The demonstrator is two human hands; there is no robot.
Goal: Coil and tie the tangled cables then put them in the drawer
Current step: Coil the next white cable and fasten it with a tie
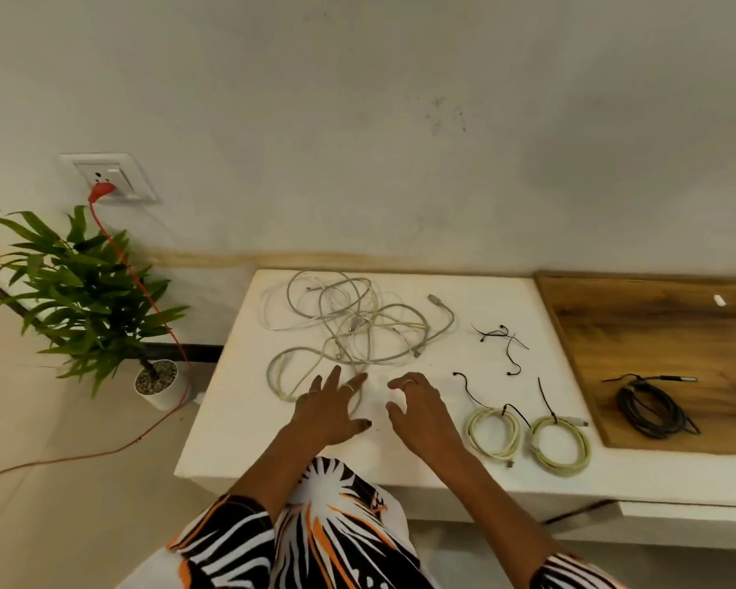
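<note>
both hands (383, 408) over white table (506, 303), tangled cables (358, 325) near far edge

Bare counter (400, 457) lies at lower centre; the tangled cables (358, 325) block upper centre, two coiled cables (527, 440) and loose ties (502, 337) crowd the right.

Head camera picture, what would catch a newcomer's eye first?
Probably the tangle of pale cables sprawled across the white table, with both hands, left and right, hovering open beside it. Next, two tied coils near the front right, and the red cord trailing from the wall socket.
</note>
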